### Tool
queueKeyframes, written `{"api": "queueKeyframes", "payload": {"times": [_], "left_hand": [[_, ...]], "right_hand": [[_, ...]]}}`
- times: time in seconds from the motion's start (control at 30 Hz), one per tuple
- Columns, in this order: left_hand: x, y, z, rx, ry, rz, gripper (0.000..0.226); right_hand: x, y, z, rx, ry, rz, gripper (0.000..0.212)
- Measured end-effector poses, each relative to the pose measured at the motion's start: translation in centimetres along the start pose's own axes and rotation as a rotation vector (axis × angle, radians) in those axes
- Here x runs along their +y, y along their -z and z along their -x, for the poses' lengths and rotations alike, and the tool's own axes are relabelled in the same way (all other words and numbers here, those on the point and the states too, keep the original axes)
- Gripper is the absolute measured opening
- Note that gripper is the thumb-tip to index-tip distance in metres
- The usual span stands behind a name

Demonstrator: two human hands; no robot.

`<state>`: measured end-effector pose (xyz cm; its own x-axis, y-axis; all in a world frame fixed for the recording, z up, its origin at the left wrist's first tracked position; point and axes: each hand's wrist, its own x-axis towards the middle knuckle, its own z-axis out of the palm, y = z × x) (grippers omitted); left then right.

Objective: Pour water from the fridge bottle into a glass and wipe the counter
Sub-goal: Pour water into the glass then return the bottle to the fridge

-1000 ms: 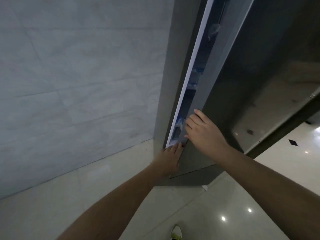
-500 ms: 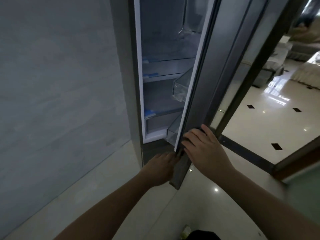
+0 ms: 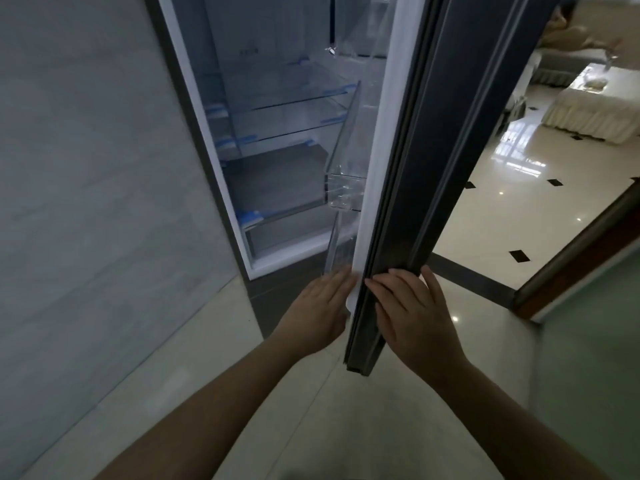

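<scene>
Your right hand (image 3: 415,317) fingers lie straight, flat on outer face of fridge door (image 3: 426,161) near its bottom corner. Left hand (image 3: 320,311) fingers straight against inner edge. Glass shelves (image 3: 291,98), clear door bins (image 3: 343,188) hold nothing visible. No bottle in sight.

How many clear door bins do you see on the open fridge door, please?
2: one door bin mid-door, another below it, just above the left hand. Higher ones may be cropped.

Both forearms extended forward, left hand (image 3: 320,308) flat, right hand (image 3: 414,315) flat, fingers straight
</scene>
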<state>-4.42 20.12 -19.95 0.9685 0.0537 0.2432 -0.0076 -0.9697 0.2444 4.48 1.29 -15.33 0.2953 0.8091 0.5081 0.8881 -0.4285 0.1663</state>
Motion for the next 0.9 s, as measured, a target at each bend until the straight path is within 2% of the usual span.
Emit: {"api": "queueKeyframes", "payload": {"times": [0.27,0.53,0.73,0.9], "left_hand": [[5.7,-4.0,-2.9,-0.038,-0.059,0.010,0.090],[10.5,-7.2,-6.9,-0.121,-0.173,-0.184,0.063],[14.2,-8.5,-10.5,-0.154,-0.250,-0.165,0.061],[16.6,-9.8,-13.5,-0.191,-0.314,-0.187,0.061]], "right_hand": [[5.4,1.1,6.1,-0.021,-0.127,-0.027,0.044],[10.9,1.8,10.1,-0.036,-0.338,-0.086,0.049],[14.8,2.2,12.2,-0.119,-0.486,-0.067,0.057],[17.6,2.6,14.1,-0.136,-0.521,0.017,0.061]]}}
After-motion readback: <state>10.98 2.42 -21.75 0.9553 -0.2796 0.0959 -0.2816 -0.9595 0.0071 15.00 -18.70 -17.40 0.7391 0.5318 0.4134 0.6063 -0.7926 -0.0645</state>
